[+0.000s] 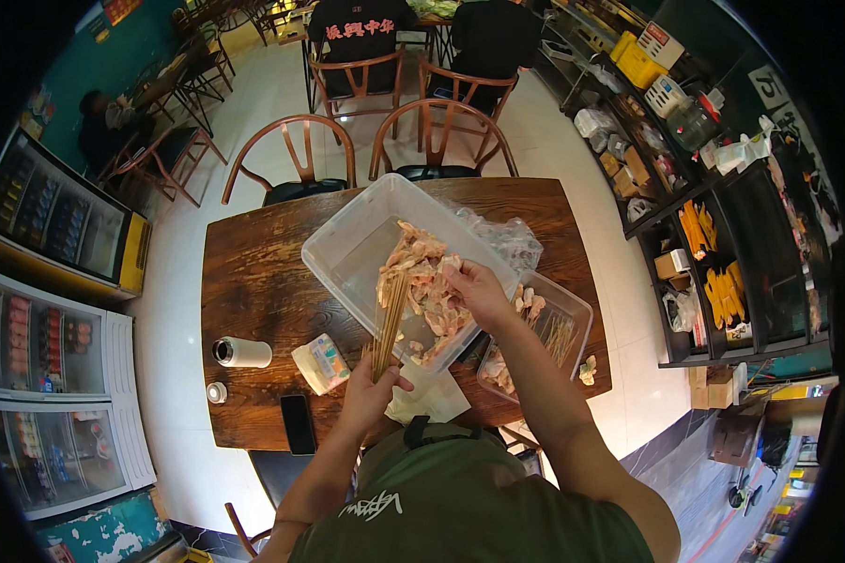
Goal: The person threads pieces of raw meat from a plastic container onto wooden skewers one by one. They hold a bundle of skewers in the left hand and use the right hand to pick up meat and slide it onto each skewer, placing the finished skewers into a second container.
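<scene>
My left hand grips a bundle of thin bamboo skewers, whose far ends reach over a large translucent plastic bin. Pale pieces of raw meat, probably chicken, lie heaped in that bin, and some sit at the skewers' far ends. With its fingertips, my right hand pinches a piece of the meat above the bin. To the right, a smaller clear tub holds skewered meat, partly hidden by my right forearm.
A wooden table carries a white thermos, its cap, a tissue pack, a black phone and crumpled plastic film. A scrap lies near the right edge. Wooden chairs stand beyond; other people sit farther off.
</scene>
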### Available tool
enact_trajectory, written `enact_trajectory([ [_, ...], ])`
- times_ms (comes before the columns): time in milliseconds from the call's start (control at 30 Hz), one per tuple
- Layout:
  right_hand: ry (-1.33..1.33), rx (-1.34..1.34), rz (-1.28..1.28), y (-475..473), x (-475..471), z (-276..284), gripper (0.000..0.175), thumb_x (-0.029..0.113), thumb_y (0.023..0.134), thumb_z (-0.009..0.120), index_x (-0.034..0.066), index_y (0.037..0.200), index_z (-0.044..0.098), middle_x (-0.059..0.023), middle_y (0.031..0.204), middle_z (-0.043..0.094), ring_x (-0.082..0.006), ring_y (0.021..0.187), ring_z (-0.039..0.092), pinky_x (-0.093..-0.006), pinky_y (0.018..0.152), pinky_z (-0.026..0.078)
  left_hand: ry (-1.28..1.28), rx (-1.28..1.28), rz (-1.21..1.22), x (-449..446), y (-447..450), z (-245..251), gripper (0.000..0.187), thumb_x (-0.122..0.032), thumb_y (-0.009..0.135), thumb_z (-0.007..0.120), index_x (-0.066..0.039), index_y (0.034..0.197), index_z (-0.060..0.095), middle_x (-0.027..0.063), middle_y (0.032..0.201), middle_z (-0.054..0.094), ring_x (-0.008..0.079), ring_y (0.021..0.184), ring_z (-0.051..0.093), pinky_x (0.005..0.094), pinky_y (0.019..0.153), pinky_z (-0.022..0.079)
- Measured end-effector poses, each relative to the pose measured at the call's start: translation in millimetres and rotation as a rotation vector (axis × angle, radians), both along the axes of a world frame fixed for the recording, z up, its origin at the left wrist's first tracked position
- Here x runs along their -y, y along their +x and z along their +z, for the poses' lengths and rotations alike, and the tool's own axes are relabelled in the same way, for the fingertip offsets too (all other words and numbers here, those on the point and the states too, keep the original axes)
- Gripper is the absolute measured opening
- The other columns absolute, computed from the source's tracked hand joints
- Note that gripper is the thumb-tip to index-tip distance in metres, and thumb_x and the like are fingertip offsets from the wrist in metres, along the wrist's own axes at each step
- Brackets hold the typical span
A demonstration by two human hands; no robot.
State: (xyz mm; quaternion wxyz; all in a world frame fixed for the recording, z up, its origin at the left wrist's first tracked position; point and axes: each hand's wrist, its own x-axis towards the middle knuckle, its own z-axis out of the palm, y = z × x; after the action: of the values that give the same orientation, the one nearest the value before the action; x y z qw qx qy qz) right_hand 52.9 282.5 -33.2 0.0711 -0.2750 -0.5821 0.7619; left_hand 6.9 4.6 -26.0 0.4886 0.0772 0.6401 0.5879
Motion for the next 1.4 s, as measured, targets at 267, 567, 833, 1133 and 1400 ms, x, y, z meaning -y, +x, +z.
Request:
enact_trajectory([
  [267, 0.018, -0.041, -0.172, -2.4, 11.5, -3.1, 0.029, 0.032, 0.103, 0.06, 0.003, 0.103, 0.065, -0.0011, 0.091, 0.066, -0.0097, 0.074, 0.06, -0.0272, 0.065, 0.053, 0.03, -0.097, 0.035, 10.4, 8.3, 2.1, 0.016, -0.003, 0.099, 0.055, 0.001, 0.115, 0.055, 0.0041, 0.089, 0.062, 0.0124, 0.077, 0.067, 0.027, 0.073, 0.048],
  [567, -0.015, -0.024, -0.121, 4.1, 23.7, 3.9, 0.027, 0.029, 0.103, 0.061, 0.0018, 0.106, 0.065, -0.0025, 0.094, 0.067, -0.0105, 0.08, 0.063, -0.0289, 0.07, 0.057, 0.046, -0.109, 0.045, 14.0, 11.2, 7.4, 0.013, -0.004, 0.1, 0.055, 0.001, 0.111, 0.054, 0.0061, 0.082, 0.065, 0.0137, 0.077, 0.066, 0.0274, 0.074, 0.049],
  [833, -0.047, -0.079, 0.027, 10.8, 45.0, 3.9, 0.027, 0.028, 0.101, 0.064, 0.0016, 0.106, 0.066, -0.0024, 0.094, 0.065, -0.0112, 0.078, 0.063, -0.0298, 0.071, 0.058, 0.086, -0.12, 0.049, 10.6, 9.9, 4.2, 0.012, -0.004, 0.1, 0.056, 0.0, 0.111, 0.055, 0.0061, 0.082, 0.066, 0.0141, 0.078, 0.066, 0.0269, 0.074, 0.048],
  [1133, -0.043, -0.028, -0.187, 35.8, 27.6, -6.4, 0.025, 0.027, 0.1, 0.064, 0.0039, 0.107, 0.062, -0.0034, 0.094, 0.064, -0.0142, 0.083, 0.064, -0.033, 0.07, 0.059, 0.169, 0.041, 0.138, -10.0, 17.0, -24.4, 0.015, -0.018, 0.107, 0.05, -0.008, 0.115, 0.058, 0.0116, 0.087, 0.073, 0.0021, 0.05, 0.038, 0.0177, 0.045, 0.029],
  [1400, 0.264, 0.57, -0.553, 145.6, -134.7, -86.2, 0.041, 0.036, 0.095, 0.067, 0.0042, 0.121, 0.063, -0.0122, 0.1, 0.07, -0.0216, 0.09, 0.068, -0.0395, 0.07, 0.057, 0.101, 0.057, 0.21, 15.6, 1.2, -33.3, 0.018, -0.019, 0.107, 0.048, -0.009, 0.12, 0.056, 0.0089, 0.083, 0.07, 0.0043, 0.046, 0.038, 0.0198, 0.039, 0.028],
])
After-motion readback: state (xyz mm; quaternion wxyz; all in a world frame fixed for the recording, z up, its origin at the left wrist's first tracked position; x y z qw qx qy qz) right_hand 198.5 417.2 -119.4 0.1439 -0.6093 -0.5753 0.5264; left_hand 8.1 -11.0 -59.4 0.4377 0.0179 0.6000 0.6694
